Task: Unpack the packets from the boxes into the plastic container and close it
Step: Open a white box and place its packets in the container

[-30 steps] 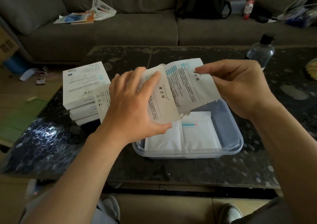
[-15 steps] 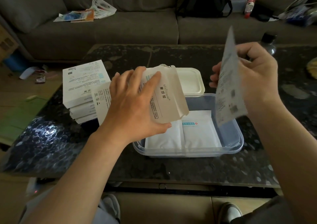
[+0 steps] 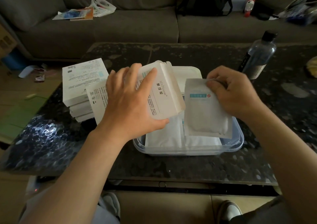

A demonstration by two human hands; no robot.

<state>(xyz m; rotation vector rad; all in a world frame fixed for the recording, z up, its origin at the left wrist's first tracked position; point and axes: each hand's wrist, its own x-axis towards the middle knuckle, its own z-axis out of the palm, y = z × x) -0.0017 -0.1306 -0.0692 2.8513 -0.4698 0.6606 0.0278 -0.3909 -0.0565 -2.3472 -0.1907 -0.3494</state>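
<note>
Dark speckled stone coffee table (image 3: 188,163) fills the middle, with a grey fabric sofa (image 3: 120,29) beyond it. On the table stands a clear rectangular plastic container (image 3: 238,143) with flat white packets (image 3: 164,136) lying inside. The left hand (image 3: 130,101) grips an open white cardboard box (image 3: 163,95), fingers and thumb wrapped round it, tilted above the container's ten o'clock corner. The right hand (image 3: 235,93) pinches the top edge of a white sealed packet (image 3: 204,113), which hangs over the container's right half. A white plastic lid (image 3: 187,73) lies at the container's twelve o'clock, a stack of white boxes (image 3: 80,81) at its nine o'clock, and a clear black-capped bottle (image 3: 257,58) at two o'clock.
</note>
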